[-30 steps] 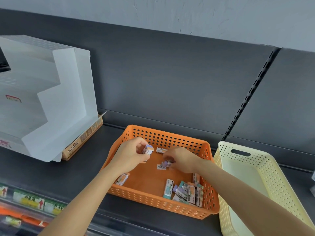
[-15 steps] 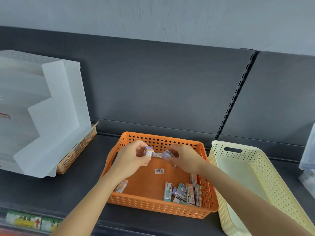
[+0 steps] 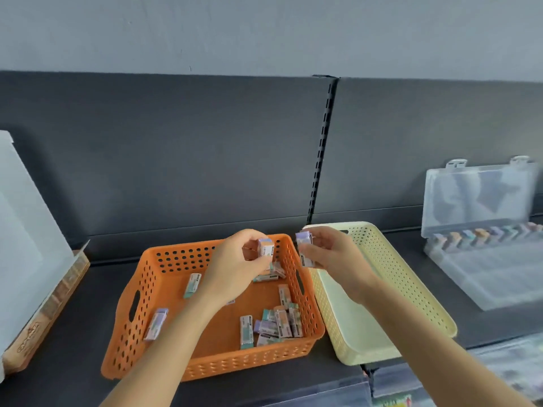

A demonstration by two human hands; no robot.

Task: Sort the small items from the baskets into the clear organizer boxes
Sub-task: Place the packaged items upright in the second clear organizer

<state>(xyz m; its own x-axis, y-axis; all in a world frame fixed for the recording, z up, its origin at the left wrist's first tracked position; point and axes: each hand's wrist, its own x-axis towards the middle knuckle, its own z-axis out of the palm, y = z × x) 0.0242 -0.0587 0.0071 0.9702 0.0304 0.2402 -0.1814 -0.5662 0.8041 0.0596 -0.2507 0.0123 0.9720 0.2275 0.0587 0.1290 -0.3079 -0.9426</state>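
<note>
**Left hand and right hand have risen out of the orange basket, a pack in each**

Half a second ago both hands worked low over the basket floor. Now the left hand pinches a lilac-topped pack above the basket's back wall, and the right hand grips a lilac pack over the seam with the yellow basket. The view has swung right, bringing in the clear organizer box. Its lid is up, and a row of pastel packs runs along its back edge. Loose packs lie on the orange floor. To carry well, I would keep each pinch firm, cross the yellow basket, and seat each pack upright beside its colour, one hand at a time.
</note>
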